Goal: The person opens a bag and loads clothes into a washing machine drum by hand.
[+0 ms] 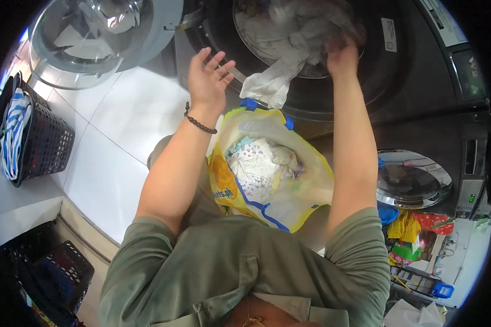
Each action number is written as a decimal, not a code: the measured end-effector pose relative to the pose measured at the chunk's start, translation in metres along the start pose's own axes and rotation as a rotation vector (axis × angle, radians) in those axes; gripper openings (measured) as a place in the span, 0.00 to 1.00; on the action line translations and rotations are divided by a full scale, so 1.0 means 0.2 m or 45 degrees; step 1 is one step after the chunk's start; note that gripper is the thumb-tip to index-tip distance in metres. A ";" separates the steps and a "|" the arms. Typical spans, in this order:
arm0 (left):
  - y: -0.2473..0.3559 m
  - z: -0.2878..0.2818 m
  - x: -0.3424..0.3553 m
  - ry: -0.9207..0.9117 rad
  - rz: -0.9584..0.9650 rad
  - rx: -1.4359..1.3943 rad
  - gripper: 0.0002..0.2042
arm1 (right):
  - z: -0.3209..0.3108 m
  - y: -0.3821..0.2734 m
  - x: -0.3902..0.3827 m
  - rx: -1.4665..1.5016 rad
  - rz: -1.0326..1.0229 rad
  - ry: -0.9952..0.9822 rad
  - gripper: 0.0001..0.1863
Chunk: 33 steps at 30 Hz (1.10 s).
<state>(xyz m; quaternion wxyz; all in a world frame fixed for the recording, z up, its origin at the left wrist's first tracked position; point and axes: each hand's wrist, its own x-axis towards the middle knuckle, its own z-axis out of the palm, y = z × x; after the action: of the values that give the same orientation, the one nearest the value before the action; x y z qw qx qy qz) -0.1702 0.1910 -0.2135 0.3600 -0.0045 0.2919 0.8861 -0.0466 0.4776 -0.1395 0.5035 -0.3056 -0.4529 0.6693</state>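
Note:
My left hand (210, 79) is raised beside the washer's opening, palm up, fingers spread and holding nothing. My right hand (343, 57) reaches into the right side of the dark front-loading washer's drum, against a pile of whitish laundry (289, 30); its fingers are blurred, so a grip cannot be made out. One white cloth (270, 87) hangs out over the drum's lower rim. Below it, between my arms, a yellow shopping bag (311, 204) with blue trim stands open. Inside the bag lie white patterned clothes (256, 166).
The washer's round glass door (84, 41) is swung out to the left. A dark perforated basket (46, 139) with striped cloth stands on the white tiled floor (114, 158). Another basket (71, 272) is at lower left. To the right sits a second machine with a round door (412, 180).

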 end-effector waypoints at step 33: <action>-0.17 0.05 0.05 -0.162 -0.160 0.231 0.20 | -1.21 1.28 -1.27 -2.056 0.586 -0.875 0.46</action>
<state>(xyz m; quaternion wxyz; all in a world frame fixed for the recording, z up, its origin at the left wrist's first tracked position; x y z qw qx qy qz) -0.1530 0.2218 -0.2240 0.4315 0.0661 0.3466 0.8303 0.1389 0.2869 -0.4823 -0.1731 -0.4321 -0.8374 0.2864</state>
